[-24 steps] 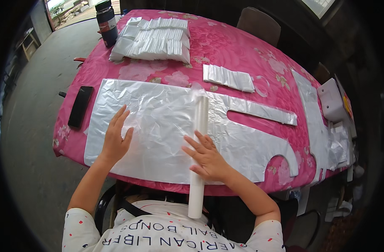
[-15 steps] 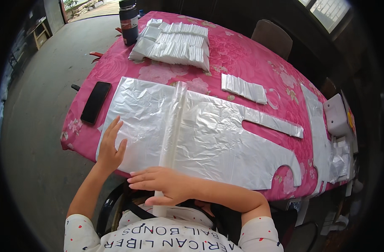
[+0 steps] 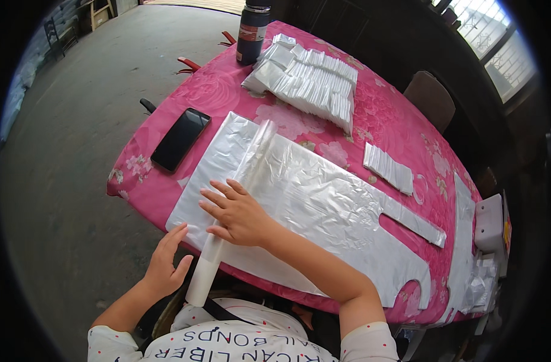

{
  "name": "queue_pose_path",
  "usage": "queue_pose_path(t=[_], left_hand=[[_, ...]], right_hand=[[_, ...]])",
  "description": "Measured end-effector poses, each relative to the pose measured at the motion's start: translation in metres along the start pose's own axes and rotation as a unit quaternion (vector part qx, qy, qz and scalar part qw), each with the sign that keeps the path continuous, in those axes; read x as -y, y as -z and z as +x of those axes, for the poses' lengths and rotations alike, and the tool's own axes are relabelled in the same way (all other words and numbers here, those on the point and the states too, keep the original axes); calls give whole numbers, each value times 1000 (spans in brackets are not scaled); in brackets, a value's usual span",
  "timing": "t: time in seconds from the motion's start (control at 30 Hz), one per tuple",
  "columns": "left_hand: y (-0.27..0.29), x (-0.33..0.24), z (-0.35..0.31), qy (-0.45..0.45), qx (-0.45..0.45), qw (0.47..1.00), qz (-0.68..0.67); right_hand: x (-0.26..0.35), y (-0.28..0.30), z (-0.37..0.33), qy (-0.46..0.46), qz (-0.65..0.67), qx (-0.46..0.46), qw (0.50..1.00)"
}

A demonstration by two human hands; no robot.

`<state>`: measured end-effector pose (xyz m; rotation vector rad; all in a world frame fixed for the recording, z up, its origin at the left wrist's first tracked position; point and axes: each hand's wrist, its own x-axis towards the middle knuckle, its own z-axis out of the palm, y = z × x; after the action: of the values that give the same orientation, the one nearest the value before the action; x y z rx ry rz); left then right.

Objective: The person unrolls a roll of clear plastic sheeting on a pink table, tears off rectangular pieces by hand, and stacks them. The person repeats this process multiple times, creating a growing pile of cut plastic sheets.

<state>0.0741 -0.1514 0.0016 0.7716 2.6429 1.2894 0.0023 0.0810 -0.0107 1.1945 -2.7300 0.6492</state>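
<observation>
A thin, shiny, translucent plastic apron [image 3: 323, 199] lies flat on the table, its straps toward the right. Across its left part rests a pale tube [image 3: 205, 274], whose near end sticks out past the table edge over my lap; plastic seems to lie around its far part. My right hand [image 3: 236, 217] is flat on the tube and the sheet beside it, fingers spread, holding nothing. At the apron's near left corner, my left hand [image 3: 165, 260] is open, its fingertips at the plastic's edge; whether they press on it I cannot tell.
A black phone [image 3: 180, 140] lies left of the apron. Behind stand a dark bottle [image 3: 252, 35] and a big pile of folded plastic packets [image 3: 314, 78]. Several more packets [image 3: 389, 169] lie farther right. Another plastic sheet [image 3: 462, 241] and a white box [image 3: 489, 223] are at the right edge.
The view has turned. The tube has moved left over the apron. My right hand has gone farther onto the sheet, and my left hand has drawn back to its near left corner.
</observation>
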Motion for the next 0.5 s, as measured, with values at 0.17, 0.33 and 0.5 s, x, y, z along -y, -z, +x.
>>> queue_pose_path(t=[0.17, 0.33, 0.5], left_hand=[[-6, -1, -21, 145, 14, 986, -84], [-8, -3, -18, 219, 33, 974, -52], [-2, 2, -25, 267, 135, 797, -525]], right_hand=[[17, -31, 67, -73, -18, -77, 994], [28, -46, 78, -240, 50, -279, 928], [30, -54, 61, -296, 377, -483, 732]])
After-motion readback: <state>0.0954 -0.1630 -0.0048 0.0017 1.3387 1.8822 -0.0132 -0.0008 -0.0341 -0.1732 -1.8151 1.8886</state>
